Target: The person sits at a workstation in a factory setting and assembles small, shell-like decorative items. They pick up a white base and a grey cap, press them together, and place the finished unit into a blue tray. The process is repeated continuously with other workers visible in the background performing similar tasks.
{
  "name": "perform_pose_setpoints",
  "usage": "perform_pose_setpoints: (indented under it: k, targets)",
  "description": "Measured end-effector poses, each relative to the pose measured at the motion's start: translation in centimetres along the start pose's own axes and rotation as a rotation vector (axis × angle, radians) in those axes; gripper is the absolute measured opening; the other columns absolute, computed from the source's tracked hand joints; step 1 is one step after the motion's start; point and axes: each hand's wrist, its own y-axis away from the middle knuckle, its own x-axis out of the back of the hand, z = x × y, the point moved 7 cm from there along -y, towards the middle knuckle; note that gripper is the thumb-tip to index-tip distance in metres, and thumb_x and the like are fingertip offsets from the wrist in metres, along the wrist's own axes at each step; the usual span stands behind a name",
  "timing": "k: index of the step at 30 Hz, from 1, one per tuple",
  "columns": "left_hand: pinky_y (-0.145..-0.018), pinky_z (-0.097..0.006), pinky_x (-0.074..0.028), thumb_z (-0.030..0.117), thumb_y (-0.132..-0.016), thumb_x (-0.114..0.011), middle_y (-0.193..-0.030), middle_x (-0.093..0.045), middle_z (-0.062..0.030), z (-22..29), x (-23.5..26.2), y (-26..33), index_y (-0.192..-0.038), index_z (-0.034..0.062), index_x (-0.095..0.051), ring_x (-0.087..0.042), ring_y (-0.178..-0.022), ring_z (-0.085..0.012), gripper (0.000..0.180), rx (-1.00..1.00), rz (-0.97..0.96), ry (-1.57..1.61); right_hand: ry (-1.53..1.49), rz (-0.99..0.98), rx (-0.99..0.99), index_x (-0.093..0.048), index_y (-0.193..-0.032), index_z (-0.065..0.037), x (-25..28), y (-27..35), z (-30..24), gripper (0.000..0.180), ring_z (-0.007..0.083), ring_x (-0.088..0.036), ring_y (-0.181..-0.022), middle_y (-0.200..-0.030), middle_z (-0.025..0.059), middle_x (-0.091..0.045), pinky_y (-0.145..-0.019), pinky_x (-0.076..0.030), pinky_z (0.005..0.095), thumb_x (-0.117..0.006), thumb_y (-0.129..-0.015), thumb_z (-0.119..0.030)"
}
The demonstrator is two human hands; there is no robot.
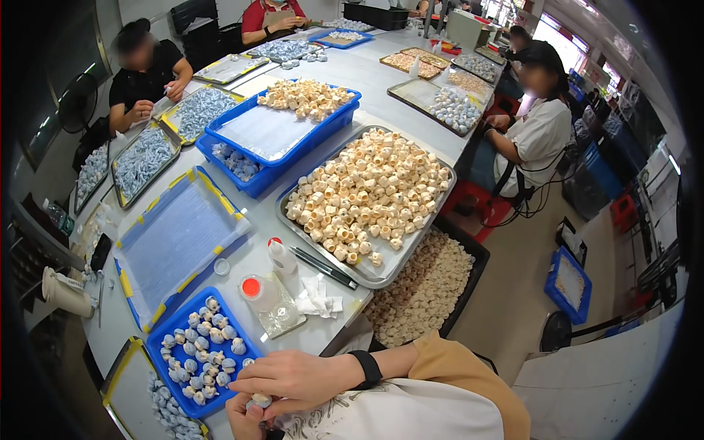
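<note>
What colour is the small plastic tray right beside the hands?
The small rectangular plastic tray is bright blue; the head view shows it.

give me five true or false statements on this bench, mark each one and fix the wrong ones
1. The left hand holds a small blue-and-cream piece, close to the right hand. True.

2. The large metal tray is bare. False: cream pieces are heaped on the large metal tray.

3. A crumpled white tissue lies near dark pens. True.

4. The squat jar's top is blue. False: the squat jar has an orange-red top.

5. The small blue tray by the hands holds blue-and-cream pieces. True.
</note>
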Motion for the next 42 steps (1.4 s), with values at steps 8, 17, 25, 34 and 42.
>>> perform_pose_setpoints:
  k: [8,17,25,34,42]
  targets:
    - [-0.045,-0.019,-0.029,0.030,-0.088,-0.054,-0.073,-0.052,0.0017,0.3,-0.5,-0.1,-0.097,-0.0004,-0.054,-0.042,-0.052,-0.0039,0.031,-0.039,-0.076,0.054,0.015,0.042,-0.003,-0.049,-0.118,-0.002,0.2,0.5,0.1,0.058,0.0247,-0.054,-0.093,-0.104,0.0092,-0.054,-0.072,-0.043,0.0350,-0.069,-0.069,-0.026]
    - [-0.044,-0.018,-0.027,0.032,-0.088,-0.054,-0.065,-0.048,0.0034,1.0,-0.8,-0.5,-0.091,-0.0005,-0.055,-0.040,-0.050,-0.0042,0.032,0.003,0.022,0.078,0.048,0.083,0.048,-0.051,-0.116,-0.002,1.2,0.3,0.0,0.058,0.0241,-0.057,-0.080,-0.101,0.0095,-0.056,-0.065,-0.045,0.0346,-0.070,-0.070,-0.031]
    - [-0.040,-0.019,-0.025,0.035,-0.088,-0.052,-0.057,-0.047,0.0012,1.7,-1.3,-0.5,-0.082,-0.0003,-0.054,-0.038,-0.043,-0.0048,0.036,-0.001,0.033,0.070,0.009,0.166,-0.025,-0.054,-0.107,-0.003,1.4,0.5,0.3,0.047,0.0265,-0.056,-0.082,-0.094,0.0094,-0.055,-0.068,-0.044,0.0355,-0.070,-0.069,-0.026]
    - [-0.037,-0.018,-0.022,0.045,-0.088,-0.049,-0.054,-0.046,-0.0012,1.6,-1.0,-0.5,-0.076,0.0014,-0.051,-0.036,-0.040,-0.0052,0.045,-0.040,0.017,0.027,0.016,0.162,-0.007,-0.054,-0.103,-0.002,1.4,0.6,0.5,0.035,0.0272,-0.058,-0.078,-0.094,0.0115,-0.058,-0.064,-0.047,0.0353,-0.067,-0.075,-0.019]
    - [-0.035,-0.020,-0.023,0.039,-0.096,-0.035,-0.056,-0.040,-0.0002,-0.9,1.7,-0.4,-0.091,0.0013,-0.050,-0.034,-0.042,-0.0071,0.041,-0.002,0.231,0.410,-0.011,0.240,-0.041,-0.055,-0.095,-0.002,2.3,0.4,0.7,0.027,0.0273,-0.058,-0.079,-0.092,0.0106,-0.058,-0.065,-0.048,0.0355,-0.067,-0.076,-0.016]
